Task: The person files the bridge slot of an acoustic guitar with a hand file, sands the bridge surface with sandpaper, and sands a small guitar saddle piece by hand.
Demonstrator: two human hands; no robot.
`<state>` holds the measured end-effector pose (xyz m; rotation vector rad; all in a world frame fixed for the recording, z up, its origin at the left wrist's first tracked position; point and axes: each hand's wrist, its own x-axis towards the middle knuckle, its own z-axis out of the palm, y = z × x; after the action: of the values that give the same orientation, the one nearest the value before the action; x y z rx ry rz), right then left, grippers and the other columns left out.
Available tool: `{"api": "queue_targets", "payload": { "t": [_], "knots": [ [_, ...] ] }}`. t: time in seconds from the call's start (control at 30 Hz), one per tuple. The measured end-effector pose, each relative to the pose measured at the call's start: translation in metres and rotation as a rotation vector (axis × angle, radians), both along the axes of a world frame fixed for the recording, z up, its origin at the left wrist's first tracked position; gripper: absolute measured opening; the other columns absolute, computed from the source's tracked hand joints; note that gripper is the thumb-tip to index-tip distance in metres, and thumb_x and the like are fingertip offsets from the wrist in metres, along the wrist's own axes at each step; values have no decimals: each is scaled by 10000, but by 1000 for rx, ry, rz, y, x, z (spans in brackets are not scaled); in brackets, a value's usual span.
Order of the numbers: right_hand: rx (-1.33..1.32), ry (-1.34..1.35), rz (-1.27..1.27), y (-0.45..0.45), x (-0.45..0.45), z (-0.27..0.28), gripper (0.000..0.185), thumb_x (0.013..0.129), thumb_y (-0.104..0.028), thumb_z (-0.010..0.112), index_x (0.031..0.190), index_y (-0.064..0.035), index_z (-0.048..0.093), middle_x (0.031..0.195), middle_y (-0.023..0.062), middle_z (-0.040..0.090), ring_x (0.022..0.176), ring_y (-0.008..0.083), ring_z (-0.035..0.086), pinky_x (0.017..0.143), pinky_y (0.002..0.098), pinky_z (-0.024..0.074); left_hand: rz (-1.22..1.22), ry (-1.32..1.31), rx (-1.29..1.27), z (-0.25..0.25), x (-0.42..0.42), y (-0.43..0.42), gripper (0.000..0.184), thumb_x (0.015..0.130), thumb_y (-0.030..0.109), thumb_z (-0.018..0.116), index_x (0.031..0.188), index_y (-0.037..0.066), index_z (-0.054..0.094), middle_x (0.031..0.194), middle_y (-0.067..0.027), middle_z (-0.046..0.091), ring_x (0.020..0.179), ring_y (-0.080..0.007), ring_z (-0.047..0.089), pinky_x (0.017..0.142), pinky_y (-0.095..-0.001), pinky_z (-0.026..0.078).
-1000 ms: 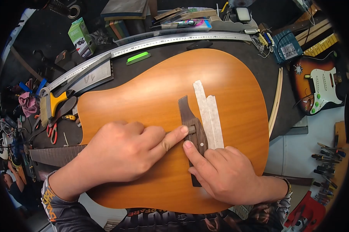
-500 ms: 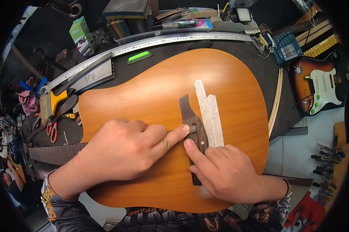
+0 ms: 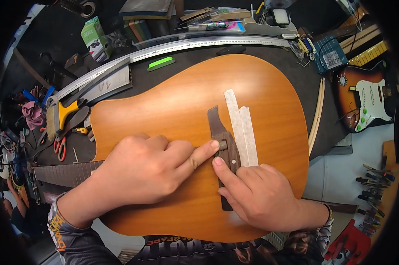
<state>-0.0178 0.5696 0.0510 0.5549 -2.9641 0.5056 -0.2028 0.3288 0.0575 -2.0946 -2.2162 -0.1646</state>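
Gtr bridge (image 3: 233, 151) @ L hand (image 3: 148, 165) fingertip, ptly under R hand (image 3: 263, 194).

One left hand (image 3: 151, 170) and one right hand (image 3: 259, 194) make two. Guitars number two: one brown guitar (image 3: 173, 110), one sunburst guitar (image 3: 369, 99). The brown one bears one bridge (image 3: 231, 148), with one white dot (image 3: 233, 161) showing, and two tape strips (image 3: 248, 132); the other has three green knobs (image 3: 363, 111). Elsewhere: one ruler (image 3: 186, 45), one brush (image 3: 67, 114), one green box (image 3: 94, 37), one blue box (image 3: 332, 55), two sticks (image 3: 317, 108), one pink cloth (image 3: 32, 114). The screwdrivers (image 3: 374, 179) are too small to count.
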Motion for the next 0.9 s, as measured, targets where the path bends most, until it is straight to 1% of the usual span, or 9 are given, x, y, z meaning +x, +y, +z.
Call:
{"api": "queue_targets", "payload": {
  "t": [0.07,0.2,0.27,0.3,0.37,0.57,0.67,0.9],
  "knots": [
    [-3,-6,3,-1,-1,2,687,985,-171,863,1600,66,669,821,50,554,686,227,591,629,391,460,3,37,-15,1,3,-2,689,930,202,707,1611,111,756,851,13,547,636,-131,610,531,-313,499],
    [3,-12,-3,-1,0,2,681,988,-164,860,1600,65,670,823,53,559,687,230,593,633,392,464,-16,26,12,-3,-2,0,688,931,202,709,1612,115,756,850,12,541,629,-131,604,521,-312,492],
    [13,17,19,0,-2,1,621,1023,-176,787,1573,92,678,824,43,532,677,208,587,618,372,479,-26,32,19,-3,-2,5,688,931,204,710,1612,115,756,851,12,541,626,-131,601,517,-311,491],
    [16,29,27,1,-2,0,597,1041,-182,751,1559,105,683,825,39,519,672,197,584,610,362,486,-13,36,21,-3,-1,5,697,909,202,719,1599,124,767,835,19,545,627,-134,596,529,-317,490],
    [13,26,18,0,-1,0,589,1044,-184,757,1556,99,689,823,39,522,669,197,586,612,363,486,17,42,21,-3,1,4,715,864,198,737,1574,141,790,803,33,553,629,-139,587,555,-329,490],
    [20,32,7,-1,-1,-1,579,1043,-191,784,1546,83,704,819,39,528,662,197,586,611,365,481,34,128,37,-3,0,2,714,881,210,733,1593,214,788,793,52,535,630,-130,570,555,-317,473],
    [20,28,3,-2,-1,0,583,1038,-195,795,1545,79,706,821,38,533,662,197,585,610,362,477,0,131,34,-6,-1,-3,664,946,214,710,1606,193,774,836,25,546,623,-127,588,513,-296,471],
    [25,48,4,-1,-1,0,600,1025,-202,812,1548,72,706,828,34,541,660,191,584,611,362,481,-28,74,14,-3,-8,0,673,971,225,679,1639,172,743,818,19,581,619,-142,620,545,-323,499]
  ]
}}
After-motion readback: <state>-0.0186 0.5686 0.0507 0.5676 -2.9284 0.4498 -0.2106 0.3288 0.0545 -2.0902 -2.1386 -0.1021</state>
